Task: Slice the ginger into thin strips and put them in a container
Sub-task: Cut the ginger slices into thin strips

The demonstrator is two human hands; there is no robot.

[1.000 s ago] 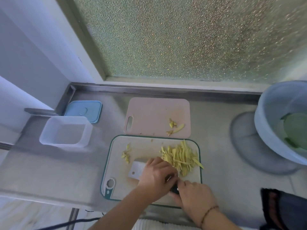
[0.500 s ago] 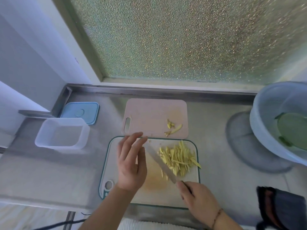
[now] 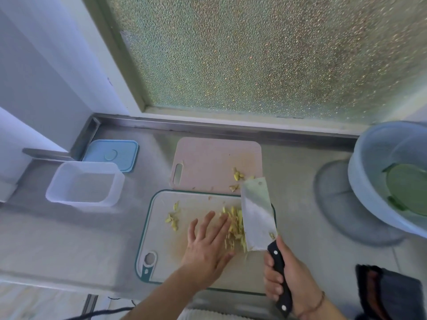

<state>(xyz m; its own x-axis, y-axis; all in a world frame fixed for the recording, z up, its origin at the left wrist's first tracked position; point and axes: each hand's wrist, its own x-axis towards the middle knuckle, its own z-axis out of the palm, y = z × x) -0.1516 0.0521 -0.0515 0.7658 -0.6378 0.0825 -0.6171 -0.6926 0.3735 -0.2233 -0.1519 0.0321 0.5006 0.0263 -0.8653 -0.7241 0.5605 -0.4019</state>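
— Ginger strips (image 3: 234,224)?
— Heaped on the green-rimmed cutting board (image 3: 159,229), wedged between the spread fingertips of the left hand (image 3: 208,248) and the flat of the cleaver (image 3: 256,213). A few stray bits (image 3: 172,219) just beyond the little-finger side of that hand, more scraps (image 3: 238,176) past the blade tip on the pink board (image 3: 208,162).

— Grips?
— Left hand flat, fingers straight and apart, pressing on the pile's edge, clasping nothing. Right hand (image 3: 286,276) wrapped tight round the black handle, blade tilted broad-side up and touching the heap on its far side from the left palm.

— Handling?
— Probably light, thin, damp, a little sticky; stiff enough to snap rather than bend, loose enough to scatter. No use pinching piece by piece. Better scooped: swept by the flat fingers onto the blade face, then carried pinned between palm and steel.

— Destination?
— Clear container (image 3: 85,183), lid off, well away on the left hand's outer side, beyond the board's edge; blue lid (image 3: 113,153) just behind it.

— Risk?
— Likely strips sliding off the slick blade in transit, or clinging to wet skin. Fingertips close to the cutting edge, so worth keeping them flat.
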